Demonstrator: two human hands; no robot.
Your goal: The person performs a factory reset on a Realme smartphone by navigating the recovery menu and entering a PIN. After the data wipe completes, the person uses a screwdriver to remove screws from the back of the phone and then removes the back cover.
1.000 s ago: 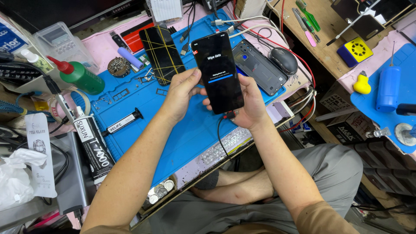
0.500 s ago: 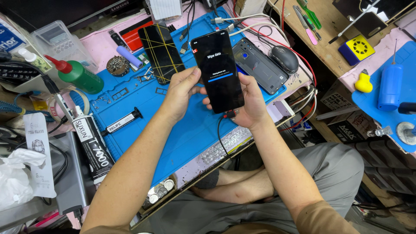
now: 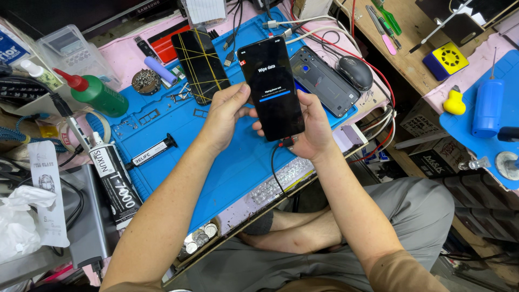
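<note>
A black phone [image 3: 273, 86] w/ lit screen is held upright above the blue mat [image 3: 227, 167], approx. over its centre. It is pinched along its left edge by the left hand [image 3: 227, 116] and cradled at the lower right by the right hand [image 3: 311, 127], fingers wrapped behind. A cable [image 3: 277, 162] is plugged into the bottom end. Risk: the plug may be pulled out if the cable is tugged or the phone tilted; a loose grip could drop it onto the cracked screen [image 3: 201, 65] nearby.
</note>
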